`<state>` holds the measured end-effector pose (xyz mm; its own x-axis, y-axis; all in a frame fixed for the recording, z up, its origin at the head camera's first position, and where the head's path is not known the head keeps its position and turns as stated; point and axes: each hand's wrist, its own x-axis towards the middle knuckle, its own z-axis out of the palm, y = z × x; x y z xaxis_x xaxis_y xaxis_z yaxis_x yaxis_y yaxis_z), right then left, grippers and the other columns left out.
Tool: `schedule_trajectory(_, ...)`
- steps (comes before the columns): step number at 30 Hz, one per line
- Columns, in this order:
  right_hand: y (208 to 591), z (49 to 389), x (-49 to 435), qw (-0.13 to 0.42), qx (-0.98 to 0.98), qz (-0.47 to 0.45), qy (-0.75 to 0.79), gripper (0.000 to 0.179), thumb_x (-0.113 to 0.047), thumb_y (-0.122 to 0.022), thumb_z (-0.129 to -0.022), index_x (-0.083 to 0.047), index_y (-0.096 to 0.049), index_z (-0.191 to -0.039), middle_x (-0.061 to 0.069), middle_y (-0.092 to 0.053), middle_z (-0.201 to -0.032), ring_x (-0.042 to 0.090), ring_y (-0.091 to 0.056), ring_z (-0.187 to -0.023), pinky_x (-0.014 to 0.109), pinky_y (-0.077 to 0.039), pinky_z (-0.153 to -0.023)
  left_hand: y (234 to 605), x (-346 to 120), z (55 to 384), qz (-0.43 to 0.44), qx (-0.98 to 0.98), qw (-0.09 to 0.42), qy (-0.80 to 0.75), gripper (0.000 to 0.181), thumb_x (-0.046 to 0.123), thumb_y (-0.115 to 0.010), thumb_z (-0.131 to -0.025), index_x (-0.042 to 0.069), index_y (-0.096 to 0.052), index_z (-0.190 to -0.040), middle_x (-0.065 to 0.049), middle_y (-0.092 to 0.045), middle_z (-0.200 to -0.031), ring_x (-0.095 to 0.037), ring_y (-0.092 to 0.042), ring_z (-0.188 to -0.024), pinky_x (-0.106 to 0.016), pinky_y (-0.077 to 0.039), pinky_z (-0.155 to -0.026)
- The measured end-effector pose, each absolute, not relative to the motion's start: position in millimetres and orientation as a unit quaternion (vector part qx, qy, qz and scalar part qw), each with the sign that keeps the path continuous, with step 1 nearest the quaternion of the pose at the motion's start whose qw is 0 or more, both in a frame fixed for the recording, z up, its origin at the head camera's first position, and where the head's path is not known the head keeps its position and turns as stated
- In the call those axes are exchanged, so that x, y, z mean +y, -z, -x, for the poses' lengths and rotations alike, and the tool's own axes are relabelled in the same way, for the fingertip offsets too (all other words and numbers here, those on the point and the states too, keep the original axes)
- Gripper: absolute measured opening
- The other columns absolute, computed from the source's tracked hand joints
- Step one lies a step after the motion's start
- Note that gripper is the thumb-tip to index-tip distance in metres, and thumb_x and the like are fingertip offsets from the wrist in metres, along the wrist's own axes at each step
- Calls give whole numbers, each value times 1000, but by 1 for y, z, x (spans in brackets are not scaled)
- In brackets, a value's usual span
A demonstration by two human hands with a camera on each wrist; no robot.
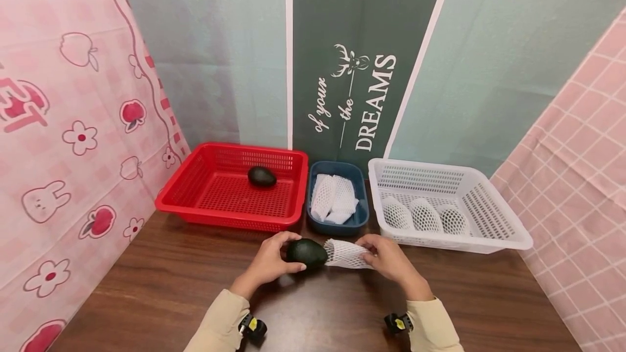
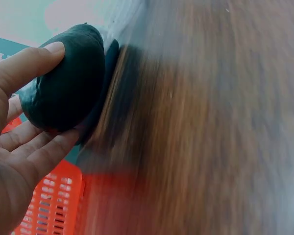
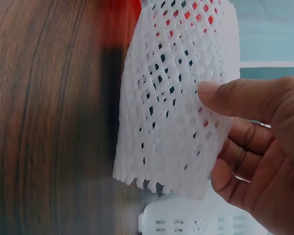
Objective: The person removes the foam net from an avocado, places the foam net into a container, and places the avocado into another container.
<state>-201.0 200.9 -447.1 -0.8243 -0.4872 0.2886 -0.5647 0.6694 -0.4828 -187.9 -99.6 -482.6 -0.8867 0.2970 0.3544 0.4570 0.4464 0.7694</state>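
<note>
My left hand [image 1: 270, 263] grips a dark green avocado [image 1: 306, 254] around its rounded end, thumb on one side and fingers on the other. In the left wrist view the same avocado [image 2: 68, 76] shows between thumb and fingers. A white foam net sleeve [image 1: 346, 254] is pinched by my right hand [image 1: 388, 258]. The sleeve's frayed mouth faces left, right at the avocado's narrow tip. Seen from the right wrist, the foam net [image 3: 176, 107] lies flattened, with the thumb on its face and the fingers curled behind.
A red basket [image 1: 220, 219] at the back left holds another avocado [image 1: 262, 176]. Beside it, a blue bin [image 1: 362, 200] contains several foam nets [image 1: 335, 197]. At the right, a white basket [image 1: 494, 243] holds three net-covered fruits [image 1: 426, 216]. All stand on a brown wooden table [image 1: 313, 308].
</note>
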Motion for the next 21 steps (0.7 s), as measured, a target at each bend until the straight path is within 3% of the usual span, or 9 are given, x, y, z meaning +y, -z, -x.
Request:
schedule_trajectory(12, 448, 198, 212, 67, -909, -277, -305, 21, 4, -72, -73, -9, -65, -89, -6, -61, -75, 6, -52, -66, 27, -45, -60, 485, -113, 185, 208, -851, 87, 475, 56, 18, -88, -59, 9, -62, -108, 2, -62, -101, -15, -60, -82, -34, -50, -72)
schedule_trajectory(21, 449, 199, 211, 64, -910, -267, -312, 22, 5, -72, -73, -10, -66, -88, -2, -62, -74, 6, -52, -66, 26, -45, -58, 483, -112, 186, 213, -848, 92, 476, 57, 17, -88, -58, 8, -63, -108, 3, -62, -101, -14, -59, -84, -30, -49, -73)
